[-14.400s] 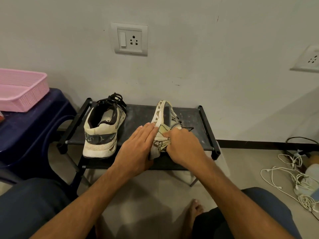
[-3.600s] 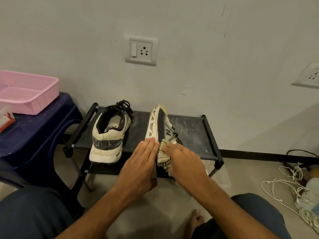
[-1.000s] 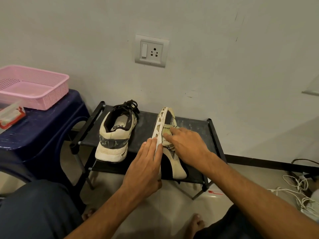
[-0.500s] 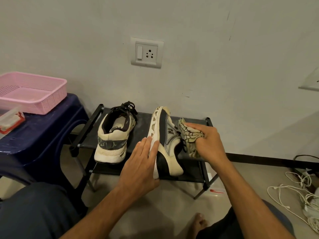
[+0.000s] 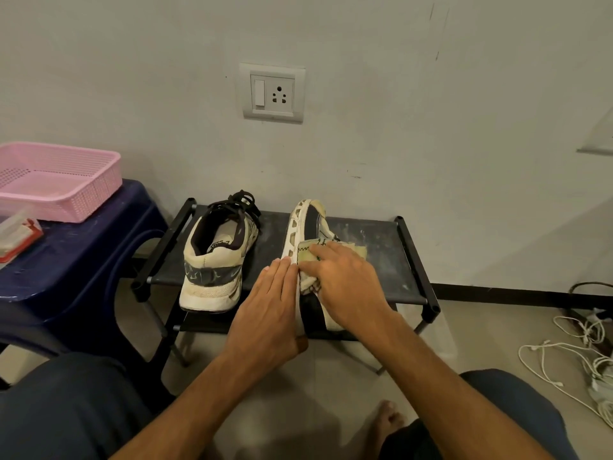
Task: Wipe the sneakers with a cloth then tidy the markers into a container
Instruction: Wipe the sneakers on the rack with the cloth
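Note:
Two worn white and grey sneakers sit on a low black shoe rack [image 5: 411, 250]. The left sneaker [image 5: 215, 260] stands upright, heel toward me. The right sneaker [image 5: 306, 224] lies tipped on its side, sole facing left. My left hand [image 5: 268, 313] rests flat against that sole with straight fingers. My right hand [image 5: 345, 280] presses a pale patterned cloth [image 5: 310, 260] onto the shoe's upper side, fingers spread over it. No markers are in sight.
A pink plastic basket [image 5: 83, 190] and a small clear box with red trim [image 5: 18, 235] sit on a dark blue stool [image 5: 83, 260] at the left. White cables [image 5: 570, 356] lie tangled on the floor at the right. A wall socket [image 5: 272, 92] is above the rack.
My right hand, which held the cloth off to the right of the shoe half a second ago, has come back onto the tipped sneaker's side. The left hand stays against the sole.

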`<action>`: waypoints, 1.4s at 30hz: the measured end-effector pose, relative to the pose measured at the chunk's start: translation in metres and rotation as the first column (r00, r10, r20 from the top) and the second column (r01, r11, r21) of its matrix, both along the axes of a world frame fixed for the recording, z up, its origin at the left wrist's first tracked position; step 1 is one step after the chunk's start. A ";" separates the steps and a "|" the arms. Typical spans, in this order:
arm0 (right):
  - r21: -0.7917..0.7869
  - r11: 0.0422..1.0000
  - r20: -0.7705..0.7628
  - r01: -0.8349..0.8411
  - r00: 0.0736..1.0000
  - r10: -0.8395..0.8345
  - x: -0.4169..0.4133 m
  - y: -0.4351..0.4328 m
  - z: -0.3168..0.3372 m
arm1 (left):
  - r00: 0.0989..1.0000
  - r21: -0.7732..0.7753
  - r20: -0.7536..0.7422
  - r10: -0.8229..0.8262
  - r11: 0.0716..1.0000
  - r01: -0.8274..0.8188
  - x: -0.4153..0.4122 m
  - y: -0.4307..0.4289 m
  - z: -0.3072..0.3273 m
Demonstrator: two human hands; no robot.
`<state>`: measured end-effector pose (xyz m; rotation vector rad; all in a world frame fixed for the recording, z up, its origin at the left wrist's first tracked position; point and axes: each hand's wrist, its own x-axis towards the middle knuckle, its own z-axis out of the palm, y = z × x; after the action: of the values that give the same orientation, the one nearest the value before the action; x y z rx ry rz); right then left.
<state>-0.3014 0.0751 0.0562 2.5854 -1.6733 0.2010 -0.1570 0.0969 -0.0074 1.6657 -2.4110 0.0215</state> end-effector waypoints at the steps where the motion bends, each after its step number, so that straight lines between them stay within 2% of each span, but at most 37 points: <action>1: 0.008 1.000 -0.016 -0.009 1.000 0.009 0.002 0.005 0.004 | 1.000 0.005 -0.019 0.002 1.000 -0.002 0.001 -0.001 0.001; 4: 0.081 0.997 -0.005 -0.001 1.000 0.002 -0.002 0.017 0.020 | 0.998 0.004 -0.067 -0.010 1.000 0.010 0.002 0.000 0.004; 6: 0.242 0.969 0.122 0.047 0.989 -0.078 -0.017 0.020 0.037 | 0.998 -0.008 -0.047 -0.032 0.999 0.032 0.001 0.001 0.005; 8: 0.354 0.931 0.301 0.092 0.931 -0.206 -0.036 0.016 0.047 | 0.999 -0.015 -0.028 -0.032 0.999 0.032 0.000 0.000 0.006; 10: 0.313 0.938 0.445 0.151 0.849 -0.285 -0.051 0.010 0.046 | 0.999 -0.023 -0.030 -0.018 1.000 0.017 -0.001 -0.001 0.007; 12: 0.247 0.947 0.508 0.206 0.804 -0.308 -0.056 0.007 0.038 | 0.999 -0.033 -0.032 -0.024 0.999 0.023 -0.002 -0.002 0.006; 17: 0.167 0.964 0.503 0.207 0.823 -0.264 -0.035 0.007 0.024 | 0.999 -0.028 -0.016 -0.032 0.999 0.031 -0.002 -0.001 0.007; 21: 0.186 0.968 0.226 0.170 0.951 -0.210 -0.006 0.013 0.014 | 0.998 -0.047 -0.049 -0.039 0.998 0.037 -0.003 0.000 0.010; 23: 0.221 0.960 0.127 0.171 0.971 -0.202 0.001 0.018 0.017 | 0.995 -0.039 -0.078 -0.059 0.998 0.056 -0.002 -0.001 0.010; 26: 0.203 0.975 0.013 0.088 0.996 -0.093 0.002 0.031 0.016 | 0.987 -0.020 -0.144 -0.067 0.998 0.065 0.002 -0.001 0.010; 30: 0.114 0.991 0.147 0.073 0.985 -0.090 -0.005 0.038 -0.002 | 0.990 -0.040 -0.121 -0.074 0.997 0.069 -0.002 -0.001 0.008; 34: -0.022 1.000 0.097 -0.008 0.995 0.010 -0.002 0.043 -0.013 | 0.983 -0.016 -0.177 -0.049 0.999 0.047 0.000 -0.004 0.008; 38: 0.063 0.989 0.158 -0.136 0.980 0.125 -0.011 0.044 0.008 | 0.964 0.037 -0.266 -0.012 0.999 0.023 0.006 -0.005 0.008; 40: 0.156 0.984 0.259 -0.086 0.965 0.043 -0.026 0.037 0.014 | 0.961 0.042 -0.275 -0.014 0.999 0.026 0.005 -0.004 0.009; 42: 0.255 0.966 0.486 -0.036 0.869 -0.096 -0.043 0.032 0.017 | 0.956 0.070 -0.292 -0.001 0.997 0.023 0.005 -0.005 0.013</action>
<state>-0.3446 0.1069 0.0732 2.8667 -2.0117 0.7571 -0.1518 0.0915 0.0055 1.5576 -2.2217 -0.2970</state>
